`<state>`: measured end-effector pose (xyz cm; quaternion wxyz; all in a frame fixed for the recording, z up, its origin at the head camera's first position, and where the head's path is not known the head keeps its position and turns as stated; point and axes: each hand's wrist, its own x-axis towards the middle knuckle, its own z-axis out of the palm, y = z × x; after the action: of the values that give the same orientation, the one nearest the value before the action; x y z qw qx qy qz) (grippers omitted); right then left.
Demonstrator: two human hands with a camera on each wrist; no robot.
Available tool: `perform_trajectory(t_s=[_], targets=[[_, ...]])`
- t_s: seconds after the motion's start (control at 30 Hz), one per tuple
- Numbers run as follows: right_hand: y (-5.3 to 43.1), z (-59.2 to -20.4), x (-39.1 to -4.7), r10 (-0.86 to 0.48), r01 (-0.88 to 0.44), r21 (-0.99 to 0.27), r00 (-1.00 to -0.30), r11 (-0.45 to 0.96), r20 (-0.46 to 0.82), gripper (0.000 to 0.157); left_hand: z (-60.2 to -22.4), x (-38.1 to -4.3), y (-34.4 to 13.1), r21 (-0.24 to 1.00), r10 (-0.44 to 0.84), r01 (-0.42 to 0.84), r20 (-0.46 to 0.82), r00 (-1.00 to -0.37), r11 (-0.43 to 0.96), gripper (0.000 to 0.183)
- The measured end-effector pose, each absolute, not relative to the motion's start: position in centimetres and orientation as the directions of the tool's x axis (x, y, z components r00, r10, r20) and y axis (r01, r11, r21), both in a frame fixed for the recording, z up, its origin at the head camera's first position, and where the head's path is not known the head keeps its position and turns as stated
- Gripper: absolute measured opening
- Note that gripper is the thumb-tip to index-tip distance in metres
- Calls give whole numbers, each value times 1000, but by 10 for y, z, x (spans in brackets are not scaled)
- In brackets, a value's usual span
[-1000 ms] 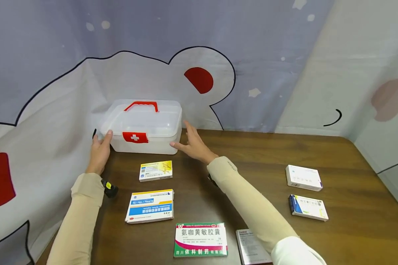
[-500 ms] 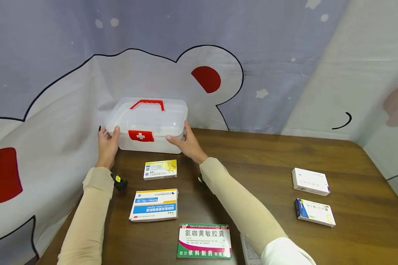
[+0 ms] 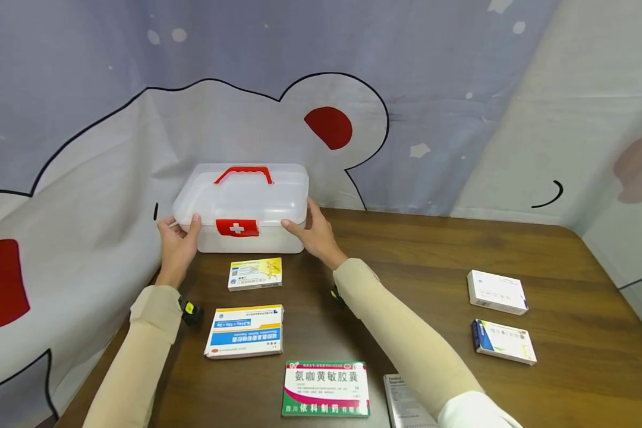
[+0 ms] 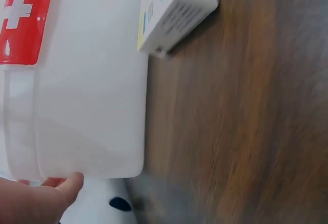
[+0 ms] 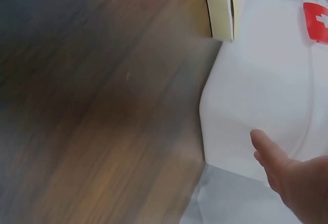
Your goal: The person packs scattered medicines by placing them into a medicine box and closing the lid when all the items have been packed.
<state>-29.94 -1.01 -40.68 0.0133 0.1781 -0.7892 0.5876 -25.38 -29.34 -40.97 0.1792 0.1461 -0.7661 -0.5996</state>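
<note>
A translucent white first-aid box (image 3: 241, 199) stands at the back left of the table, its lid down. It has a red handle (image 3: 244, 171) and a red latch (image 3: 238, 227) with a white cross. My left hand (image 3: 179, 246) grips its left end, thumb at the front corner. At the other end my right hand (image 3: 318, 238) holds it, with the thumb on the front face and the fingers along the side. The left wrist view shows the left fingertips (image 4: 74, 183) at the box's end. Just in front lies a yellow-and-white medicine box (image 3: 255, 274).
Nearer me lie a blue-and-white medicine box (image 3: 244, 331) and a green-and-white one (image 3: 326, 388). A grey box (image 3: 406, 401) is partly under my right sleeve. Two white boxes (image 3: 497, 291) lie at the right. A printed curtain (image 3: 428, 89) hangs behind the table (image 3: 406, 255).
My right hand has closed onto the right end of the first-aid box, and my left hand has taken its left end. The box has shifted right and slightly nearer.
</note>
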Motion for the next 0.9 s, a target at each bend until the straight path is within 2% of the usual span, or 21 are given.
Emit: perform_trajectory(t_s=[0.2,0.33,0.47,0.67,0.9], targets=[[18,-405,-297,-239,-296,-910,-943,290,231,77,-405,-248,-279,919,-352,-48,102,-930,393,78],[43,-403,-293,-237,-268,-906,-952,327,195,77,-398,-247,-273,838,-188,6,129,-974,546,85],[73,-389,-280,-258,-216,-931,-956,293,141,74,-389,-248,-260,740,-19,97,147,-989,666,84],[109,-391,-277,-251,-131,-972,-965,195,79,71,-380,-244,-235,693,53,98,86,-995,714,87],[146,-400,-271,-221,-110,-981,-973,159,73,69,-372,-238,-207,734,143,107,13,-990,670,86]])
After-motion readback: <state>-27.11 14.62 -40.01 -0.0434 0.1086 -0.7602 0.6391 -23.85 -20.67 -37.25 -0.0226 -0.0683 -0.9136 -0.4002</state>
